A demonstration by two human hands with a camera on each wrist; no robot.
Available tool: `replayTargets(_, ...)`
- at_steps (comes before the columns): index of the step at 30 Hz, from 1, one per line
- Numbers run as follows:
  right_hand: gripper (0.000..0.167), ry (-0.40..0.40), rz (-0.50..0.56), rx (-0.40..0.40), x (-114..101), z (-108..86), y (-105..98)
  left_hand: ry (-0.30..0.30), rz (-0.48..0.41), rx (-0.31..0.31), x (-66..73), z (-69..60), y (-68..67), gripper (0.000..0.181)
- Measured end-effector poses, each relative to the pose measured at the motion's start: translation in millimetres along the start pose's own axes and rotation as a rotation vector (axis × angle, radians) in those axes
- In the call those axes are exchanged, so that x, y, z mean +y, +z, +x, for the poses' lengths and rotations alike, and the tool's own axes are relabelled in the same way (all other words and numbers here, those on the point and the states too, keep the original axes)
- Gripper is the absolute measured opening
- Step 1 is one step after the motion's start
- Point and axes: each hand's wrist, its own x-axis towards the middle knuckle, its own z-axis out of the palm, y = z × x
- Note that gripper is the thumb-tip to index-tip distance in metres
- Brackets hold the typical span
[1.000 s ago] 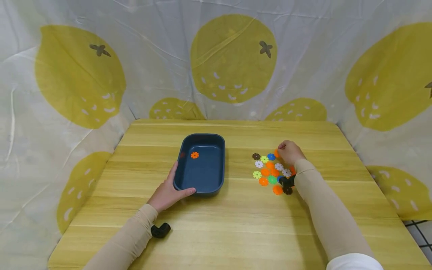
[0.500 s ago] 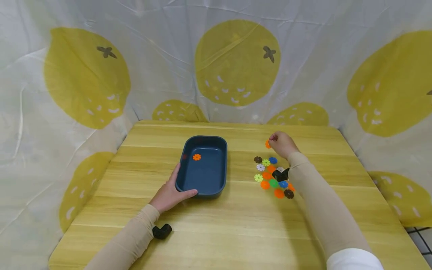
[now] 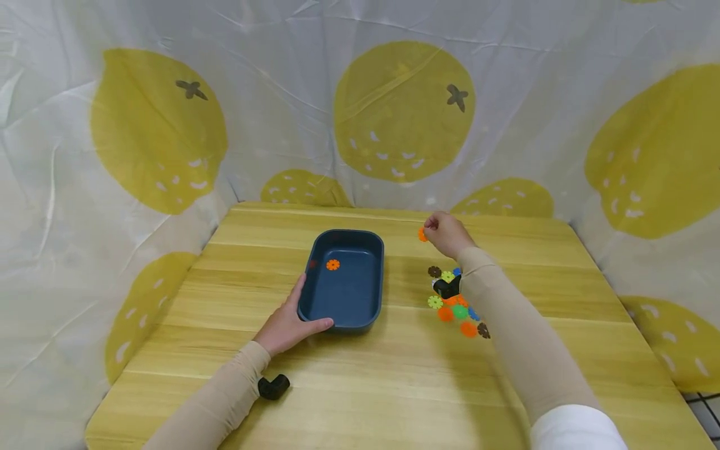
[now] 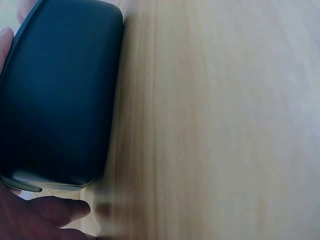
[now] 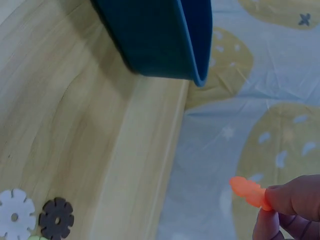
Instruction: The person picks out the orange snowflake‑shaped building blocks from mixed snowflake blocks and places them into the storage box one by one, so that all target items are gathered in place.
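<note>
A dark blue rectangular tub (image 3: 345,294) sits on the wooden table, with one orange snowflake disc (image 3: 333,265) inside on its floor. My left hand (image 3: 285,328) rests on the tub's near left corner, its thumb along the near rim and its fingers extended beside the left wall. To the right of the tub and above the table, my right hand (image 3: 448,234) pinches another orange snowflake disc (image 5: 247,191) between thumb and fingertip. Several loose discs, among them a green disc (image 3: 460,312) and a dark brown disc (image 5: 56,218), lie below the right forearm, which hides part of them.
Patterned cloth (image 3: 304,112) hangs behind the table and along both sides. A black curved piece (image 3: 274,387) shows at the left wrist, and a similar black piece (image 3: 447,287) at the right wrist blocks the view of some discs.
My right hand has moved left and away from the loose discs, carrying the orange snowflake disc. My left hand stays at the tub's corner. The head view has shifted slightly.
</note>
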Motion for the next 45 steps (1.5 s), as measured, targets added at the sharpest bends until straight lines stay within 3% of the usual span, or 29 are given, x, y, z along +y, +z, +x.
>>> replayTargets(15, 0.018, -0.095, 0.003, -0.051, -46, 20.0, 41, -0.015, -0.028, 0.007, -2.0, -2.4, 2.6, 0.124)
replayTargets(20, 0.019, -0.091, 0.02, -0.1, -62, 23.4, 57, -0.026, -0.042, 0.007, -0.9, -2.6, 4.4, 0.123)
replayTargets(31, 0.016, -0.115, 0.018, -0.13, -93, 33.2, 90, -0.01, -0.049, 0.025, 0.9, -2.4, 2.4, 0.122)
replayTargets(45, 0.011, -0.069, -0.087, -0.187, -109, 42.0, 130, -0.005, -0.064, 0.019, -0.4, -2.9, 3.8, 0.121)
